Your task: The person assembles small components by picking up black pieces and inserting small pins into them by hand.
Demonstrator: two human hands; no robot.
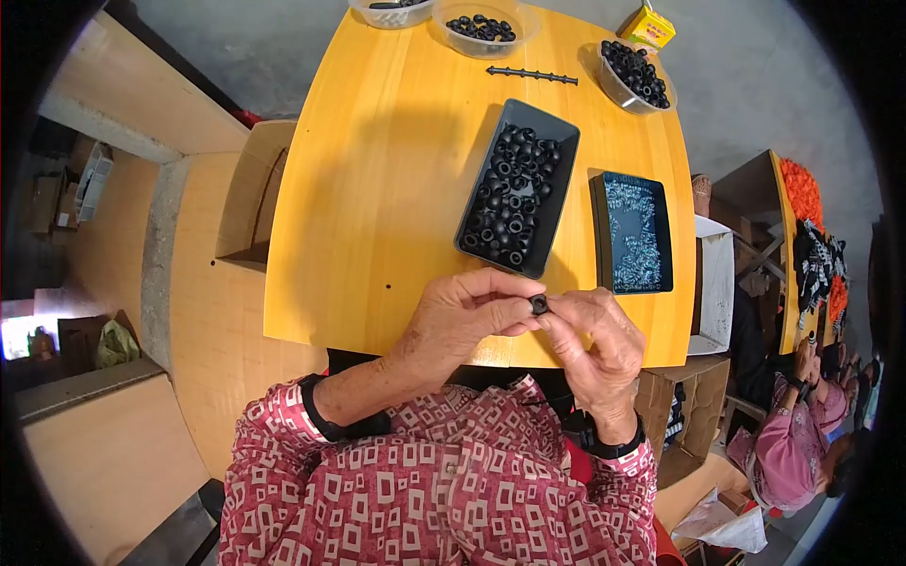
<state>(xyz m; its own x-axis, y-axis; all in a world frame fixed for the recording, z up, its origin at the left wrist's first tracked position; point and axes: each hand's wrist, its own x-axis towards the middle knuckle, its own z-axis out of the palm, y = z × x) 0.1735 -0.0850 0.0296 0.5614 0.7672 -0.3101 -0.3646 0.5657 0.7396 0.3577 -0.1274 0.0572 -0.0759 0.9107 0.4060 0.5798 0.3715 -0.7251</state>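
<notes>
Over the near edge of the table, both my hands come together at one small round black plastic part (pixel 539 304) with a hole in it. My left hand (pixel 462 316) pinches it between thumb and forefinger. From the other side, the thumb and forefinger of my right hand (pixel 596 340) close on its edge; anything smaller between those tips is hidden. Just beyond my fingers lies a dark grey tray (pixel 469 203) of similar black parts. To its right, a second dark tray (pixel 604 269) contains many small shiny pieces that look like metal springs.
Clear plastic tubs (pixel 609 91) of black parts stand along the far side of the yellow wooden table (pixel 359 189). A black ribbed stick (pixel 531 74) lies near them, with a yellow box (pixel 651 28) behind. Cardboard boxes (pixel 255 203) flank the table. Another person (pixel 788 443) sits at far right.
</notes>
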